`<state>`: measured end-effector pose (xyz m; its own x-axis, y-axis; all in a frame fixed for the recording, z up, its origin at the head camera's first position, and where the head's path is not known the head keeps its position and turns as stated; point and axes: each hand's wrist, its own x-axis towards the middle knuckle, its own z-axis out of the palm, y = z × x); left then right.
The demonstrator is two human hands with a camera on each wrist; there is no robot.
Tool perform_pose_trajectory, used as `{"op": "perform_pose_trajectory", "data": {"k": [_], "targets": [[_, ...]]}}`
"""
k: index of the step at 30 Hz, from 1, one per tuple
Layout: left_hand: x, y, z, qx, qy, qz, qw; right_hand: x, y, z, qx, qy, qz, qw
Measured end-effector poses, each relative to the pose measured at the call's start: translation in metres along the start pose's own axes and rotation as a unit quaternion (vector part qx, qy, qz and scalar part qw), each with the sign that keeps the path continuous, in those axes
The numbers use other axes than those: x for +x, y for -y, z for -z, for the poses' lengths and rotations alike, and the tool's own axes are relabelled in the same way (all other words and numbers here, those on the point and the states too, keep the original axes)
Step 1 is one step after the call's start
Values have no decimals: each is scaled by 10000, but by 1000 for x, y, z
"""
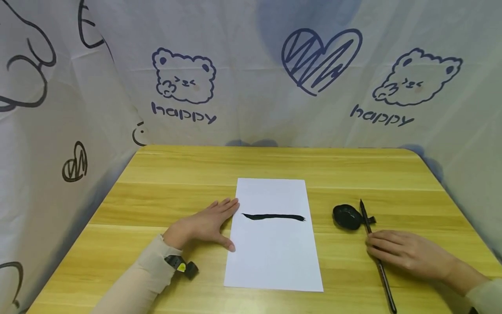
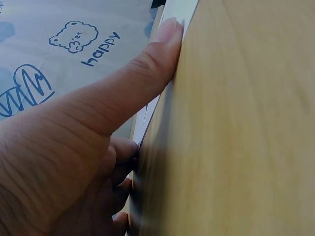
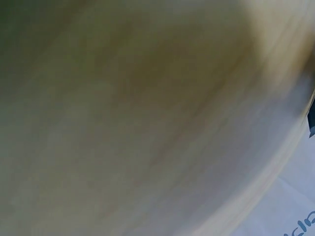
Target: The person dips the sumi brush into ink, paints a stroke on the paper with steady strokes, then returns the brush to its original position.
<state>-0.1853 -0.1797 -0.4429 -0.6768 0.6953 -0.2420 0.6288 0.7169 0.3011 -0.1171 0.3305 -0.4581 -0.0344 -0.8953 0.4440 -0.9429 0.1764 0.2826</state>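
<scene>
A white sheet of paper [image 1: 274, 261] lies on the table with one thick black horizontal stroke [image 1: 274, 216] across it. My left hand [image 1: 208, 222] rests flat at the paper's left edge, fingers and thumb spread; in the left wrist view the thumb [image 2: 142, 69] presses on the edge. To the right, my right hand [image 1: 408, 255] has its fingers over a dark writing brush [image 1: 384, 279] and holds it by the shaft; the thumb is hidden. The brush's black tip points away, over the short handle of a small black ink dish [image 1: 347, 216].
The yellow wood-grain table [image 1: 176, 170] has rounded far corners. A pale cloth [image 1: 251, 109] with bear and heart drawings hangs behind and at the sides. A dark strap device [image 1: 181, 264] sits on the left wrist. The right wrist view is mostly blurred tabletop.
</scene>
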Motion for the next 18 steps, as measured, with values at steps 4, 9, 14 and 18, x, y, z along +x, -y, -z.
{"op": "perform_pose_trajectory", "data": {"k": [4, 9, 14, 18], "targets": [[0, 0, 1, -21, -18, -9, 10000, -2, -1, 0, -10, 85, -3, 10000], [1, -1, 1, -2, 24, 13, 10000, -5, -1, 1, -19, 169, -29, 9999], [1, -1, 1, 5, 30, 7, 10000, -4, 0, 1, -15, 127, -36, 9999], [1, -1, 1, -11, 19, -23, 10000, -6, 2, 3, -24, 204, -123, 9997]]}}
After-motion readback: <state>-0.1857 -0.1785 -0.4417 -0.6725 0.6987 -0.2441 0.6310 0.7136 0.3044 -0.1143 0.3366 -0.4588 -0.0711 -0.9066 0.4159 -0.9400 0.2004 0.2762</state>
